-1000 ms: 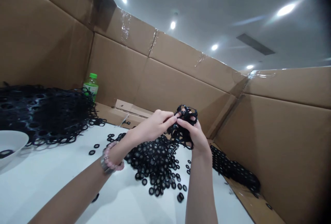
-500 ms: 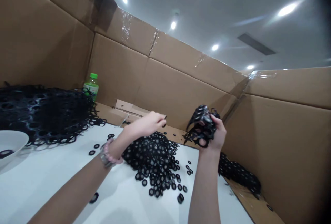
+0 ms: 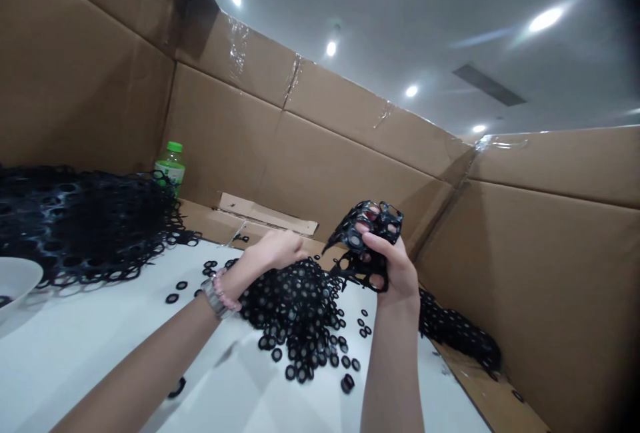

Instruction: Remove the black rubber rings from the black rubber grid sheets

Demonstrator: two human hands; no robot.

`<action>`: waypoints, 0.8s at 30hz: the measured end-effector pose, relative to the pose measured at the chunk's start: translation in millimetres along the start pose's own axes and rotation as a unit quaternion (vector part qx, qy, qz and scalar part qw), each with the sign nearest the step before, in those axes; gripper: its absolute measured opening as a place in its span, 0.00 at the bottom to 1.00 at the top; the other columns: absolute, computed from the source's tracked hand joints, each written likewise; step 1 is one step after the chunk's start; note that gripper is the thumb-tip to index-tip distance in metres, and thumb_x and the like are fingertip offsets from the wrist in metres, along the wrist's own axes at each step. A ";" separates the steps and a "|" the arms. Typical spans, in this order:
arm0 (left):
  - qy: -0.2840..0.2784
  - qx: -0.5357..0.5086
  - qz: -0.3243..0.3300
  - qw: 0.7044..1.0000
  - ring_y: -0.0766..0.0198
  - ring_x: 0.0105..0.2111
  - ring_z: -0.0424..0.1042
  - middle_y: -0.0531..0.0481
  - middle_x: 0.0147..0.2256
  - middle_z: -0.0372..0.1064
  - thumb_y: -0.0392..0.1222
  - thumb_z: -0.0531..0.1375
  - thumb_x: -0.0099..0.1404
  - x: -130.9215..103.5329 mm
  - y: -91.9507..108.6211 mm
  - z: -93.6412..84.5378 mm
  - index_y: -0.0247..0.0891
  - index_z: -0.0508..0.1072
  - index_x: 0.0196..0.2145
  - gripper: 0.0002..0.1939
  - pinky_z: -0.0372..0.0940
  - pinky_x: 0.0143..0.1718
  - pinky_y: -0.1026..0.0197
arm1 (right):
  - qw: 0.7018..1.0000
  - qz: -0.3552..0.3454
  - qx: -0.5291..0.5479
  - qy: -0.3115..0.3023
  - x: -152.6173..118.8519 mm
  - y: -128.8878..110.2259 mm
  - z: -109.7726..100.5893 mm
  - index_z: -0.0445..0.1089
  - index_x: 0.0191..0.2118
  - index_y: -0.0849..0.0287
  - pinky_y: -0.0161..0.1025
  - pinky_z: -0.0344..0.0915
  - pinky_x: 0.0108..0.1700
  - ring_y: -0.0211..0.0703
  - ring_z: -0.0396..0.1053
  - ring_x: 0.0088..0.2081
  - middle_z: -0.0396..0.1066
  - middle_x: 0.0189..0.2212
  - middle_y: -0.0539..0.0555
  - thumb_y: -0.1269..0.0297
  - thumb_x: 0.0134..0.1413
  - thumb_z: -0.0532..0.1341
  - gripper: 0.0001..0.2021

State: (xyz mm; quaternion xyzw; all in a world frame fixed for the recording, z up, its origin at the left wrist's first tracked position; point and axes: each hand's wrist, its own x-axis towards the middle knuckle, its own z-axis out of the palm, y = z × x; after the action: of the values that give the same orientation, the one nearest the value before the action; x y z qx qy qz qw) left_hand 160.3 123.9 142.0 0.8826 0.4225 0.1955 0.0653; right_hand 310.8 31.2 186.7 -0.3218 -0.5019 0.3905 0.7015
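Observation:
My right hand [image 3: 400, 270] is closed around a crumpled black perforated rubber sheet [image 3: 345, 228], raised above the far side of the white table [image 3: 225, 373]. Some of its holes are open; at least one still has a round piece in it. To the left, my left hand [image 3: 281, 248] hovers over the far edge of a heap of small black rings [image 3: 295, 300]. Its fingers are curled closed and turned away, so whatever they hold is hidden. A bracelet and a pink beaded band [image 3: 225, 292] circle the left wrist.
A large pile of black holed sheets [image 3: 90, 226] lies at left, near a green-capped bottle [image 3: 171, 168] and a white bowl [image 3: 23, 280]. More perforated sheets [image 3: 457, 333] lie at right. Cardboard walls [image 3: 320, 160] enclose the table. Loose rings [image 3: 347, 383] are scattered around the heap.
My left hand has moved slightly left and down; the small black piece at its fingertips no longer shows. My right hand has brought the sheet leftward and turned it.

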 end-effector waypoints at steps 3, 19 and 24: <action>0.287 -0.077 0.062 0.953 0.68 0.21 0.58 0.52 0.21 0.63 0.44 0.42 0.66 -16.1 17.8 -22.9 0.37 0.64 0.23 0.19 0.49 0.23 0.65 | 0.997 -0.046 -0.055 -0.003 3.4 2.1 9.0 0.66 0.28 0.58 0.32 0.66 0.29 0.36 0.66 0.26 0.68 0.24 0.46 0.71 0.30 0.68 0.14; 0.094 -0.316 0.270 0.904 0.72 0.21 0.52 0.57 0.20 0.52 0.41 0.44 0.66 -34.2 33.6 -44.0 0.36 0.56 0.22 0.16 0.49 0.23 0.67 | 1.000 -0.001 -0.006 -0.007 -5.8 0.6 17.1 0.67 0.26 0.57 0.33 0.65 0.28 0.35 0.65 0.24 0.68 0.23 0.45 0.72 0.31 0.67 0.10; 0.036 -0.417 0.268 0.868 0.73 0.18 0.49 0.58 0.19 0.49 0.43 0.43 0.66 -30.8 31.7 -39.4 0.37 0.54 0.21 0.16 0.48 0.19 0.67 | 0.997 0.017 0.068 0.031 -3.2 -0.6 6.8 0.69 0.26 0.58 0.31 0.62 0.22 0.34 0.63 0.21 0.68 0.21 0.45 0.70 0.30 0.65 0.09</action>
State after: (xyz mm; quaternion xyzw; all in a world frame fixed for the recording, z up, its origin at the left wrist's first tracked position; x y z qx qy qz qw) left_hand 149.9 78.0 178.0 0.8450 0.0516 0.3952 0.3566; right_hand 303.8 28.5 187.8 -0.2942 -0.4465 0.4252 0.7303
